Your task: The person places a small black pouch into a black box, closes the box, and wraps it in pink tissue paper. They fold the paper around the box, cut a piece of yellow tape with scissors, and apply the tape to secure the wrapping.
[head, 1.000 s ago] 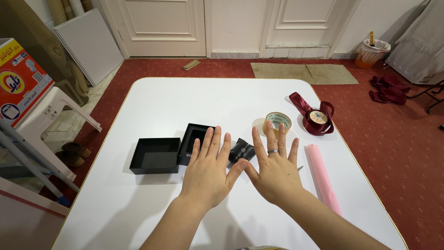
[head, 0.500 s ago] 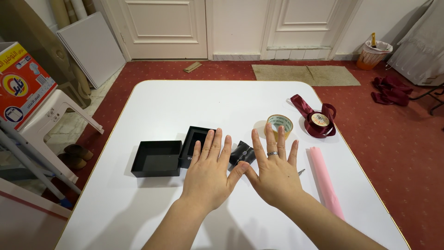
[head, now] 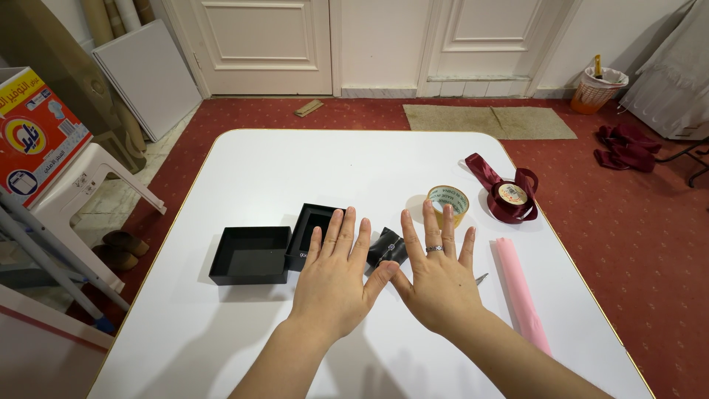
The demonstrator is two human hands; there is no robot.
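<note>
My left hand (head: 332,277) and my right hand (head: 439,277) are held flat, palms down, fingers spread, over the white table (head: 273,166), thumbs nearly touching. Neither holds anything. My right hand wears a ring. An open black box (head: 249,255) lies left of my left hand, and a second black box part (head: 314,222) is partly hidden behind its fingers. A small black pouch (head: 387,246) shows between the two hands. Beyond my right fingertips stands a roll of tan tape (head: 448,201).
A dark red ribbon spool (head: 508,193) lies at the table's right edge. A pink paper roll (head: 520,292) lies right of my right hand, with a metal scissor tip (head: 481,278) beside it. A white plastic stool (head: 81,188) and a detergent box (head: 33,133) stand left.
The view has shifted slightly; both hands stay spread over the table in nearly the same place.
</note>
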